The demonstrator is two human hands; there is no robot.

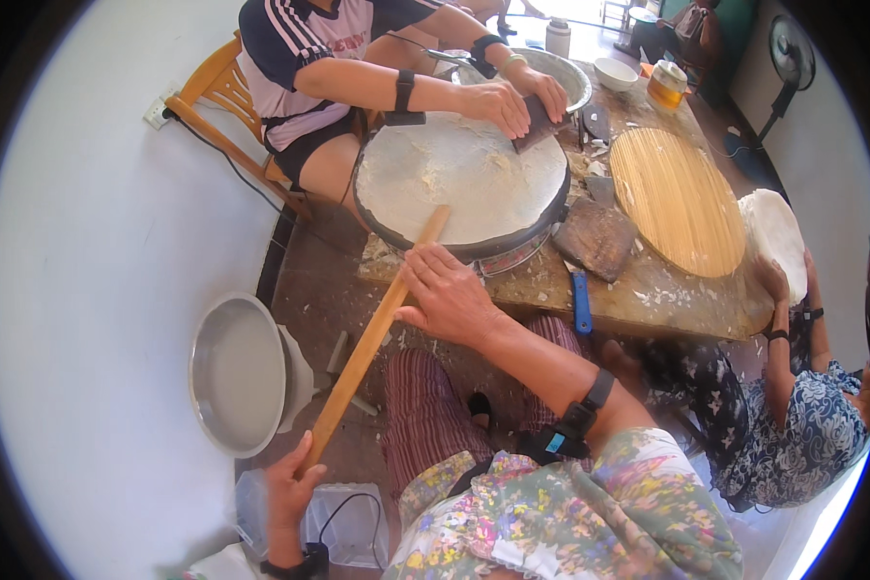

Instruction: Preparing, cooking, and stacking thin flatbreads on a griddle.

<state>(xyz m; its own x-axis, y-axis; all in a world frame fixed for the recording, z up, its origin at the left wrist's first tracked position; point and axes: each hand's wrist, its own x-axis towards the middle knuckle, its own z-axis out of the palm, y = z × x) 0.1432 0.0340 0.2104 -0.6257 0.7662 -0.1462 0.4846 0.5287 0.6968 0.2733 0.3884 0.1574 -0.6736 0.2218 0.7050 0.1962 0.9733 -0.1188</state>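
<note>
I see both hands closed on the wooden stick (358, 365): left hand (290, 480) at its low end, right hand (451, 296) farther up. Long axis slants up-right, tip over the griddle's (541, 226) near edge; contact unclear. Right hand's nearer the griddle.

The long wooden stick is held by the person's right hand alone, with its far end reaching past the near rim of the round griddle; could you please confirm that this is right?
Not quite: the head view shows the left hand also gripping the long wooden stick, near its lower end, along with the right hand. Its far end does reach past the near rim of the round griddle.
</note>
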